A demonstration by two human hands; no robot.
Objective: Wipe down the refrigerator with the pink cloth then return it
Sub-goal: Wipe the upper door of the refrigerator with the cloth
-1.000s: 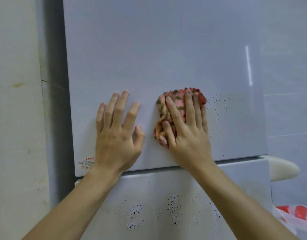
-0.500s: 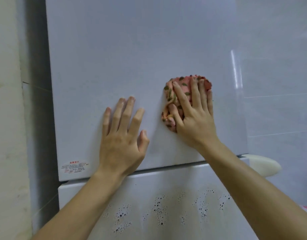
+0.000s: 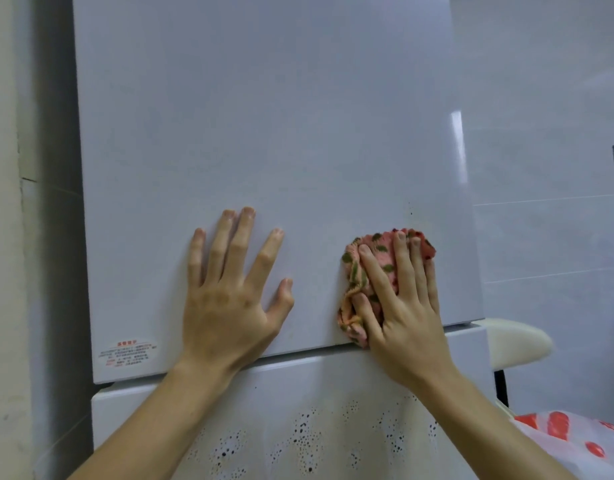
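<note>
Cloth: my pink cloth (image 3: 374, 268) sits bunched low on the right of the refrigerator's upper door (image 3: 264, 133), just above the seam.
Right hand (image 3: 402, 313): flat over the cloth with the fingers straight, pressing rather than clutching, so the fabric rubs the panel.
Left hand (image 3: 229, 306): spread bare on the door and holding nothing, probably to steady me.
Lower door (image 3: 132, 410): dark specks, not yet wiped.
Around: a sticker (image 3: 127, 354) at the left corner. A cream seat (image 3: 516, 344) and a plastic bag (image 3: 575, 441) stand to the right, not blocking.
</note>
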